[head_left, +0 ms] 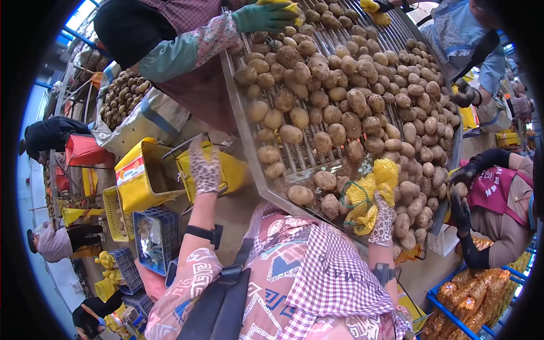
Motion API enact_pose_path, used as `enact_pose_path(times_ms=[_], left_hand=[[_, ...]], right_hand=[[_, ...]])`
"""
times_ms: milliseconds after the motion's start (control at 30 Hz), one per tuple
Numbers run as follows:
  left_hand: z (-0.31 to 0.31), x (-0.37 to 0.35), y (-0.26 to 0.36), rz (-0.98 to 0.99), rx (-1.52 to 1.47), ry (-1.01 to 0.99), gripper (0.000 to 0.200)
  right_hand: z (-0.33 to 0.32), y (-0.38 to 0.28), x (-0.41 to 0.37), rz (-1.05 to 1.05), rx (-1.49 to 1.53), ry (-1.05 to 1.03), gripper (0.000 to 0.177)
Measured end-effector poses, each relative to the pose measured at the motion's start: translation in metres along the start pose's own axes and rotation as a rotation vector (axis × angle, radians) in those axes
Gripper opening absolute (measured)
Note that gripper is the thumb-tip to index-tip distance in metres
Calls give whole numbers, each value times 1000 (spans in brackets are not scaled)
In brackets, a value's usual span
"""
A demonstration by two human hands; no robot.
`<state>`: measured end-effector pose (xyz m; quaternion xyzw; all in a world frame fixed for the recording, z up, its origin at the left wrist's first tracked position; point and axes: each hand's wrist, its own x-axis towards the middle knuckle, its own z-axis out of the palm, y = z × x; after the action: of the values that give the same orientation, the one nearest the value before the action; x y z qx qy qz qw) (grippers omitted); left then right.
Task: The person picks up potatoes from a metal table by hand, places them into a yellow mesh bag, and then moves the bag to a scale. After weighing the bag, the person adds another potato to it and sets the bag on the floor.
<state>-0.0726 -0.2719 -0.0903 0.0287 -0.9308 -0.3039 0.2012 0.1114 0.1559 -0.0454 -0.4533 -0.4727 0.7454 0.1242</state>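
Observation:
My right hand (383, 222), in a leopard-print glove, grips a crumpled yellow mesh bag (362, 205) with a green drawstring at the near edge of the sorting table. The bag lies over potatoes (334, 133) spread across the metal rollers. My left hand (204, 170), in a matching glove, is off the table's left side, beside a yellow bag (228, 171) hung on a metal frame. Its fingers look stretched out over the bag's rim, slightly blurred. I see nothing held in it.
The table's metal rim (249, 144) runs close to my body. Left are a yellow bin (148, 173), a blue crate (156, 238) and a sack of potatoes (123, 96). Co-workers' gloved hands (265, 18) reach in around the table. Filled mesh bags (473, 300) lie lower right.

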Motion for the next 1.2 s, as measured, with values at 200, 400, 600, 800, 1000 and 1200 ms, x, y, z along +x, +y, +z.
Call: enact_pose_path(times_ms=[200,400,600,800,1000,1200], left_hand=[[67,36,175,577,-2,-483,45],[123,55,231,384,469,-923,34],[100,41,202,429,98,-1105,45],[67,8,204,-818,-1799,-1428,65],[47,-6,230,-759,-1862,-1280,60],[36,-21,186,-515,-1636,-1197,59]], right_hand=[[-21,15,20,-21,-45,44,46],[-30,14,10,-5,14,76,46],[-40,22,1,18,70,110,46],[-16,-7,14,-86,-9,58,42],[93,-71,-17,-1032,-543,-291,43],[81,-46,-13,-1259,-1092,-531,50]])
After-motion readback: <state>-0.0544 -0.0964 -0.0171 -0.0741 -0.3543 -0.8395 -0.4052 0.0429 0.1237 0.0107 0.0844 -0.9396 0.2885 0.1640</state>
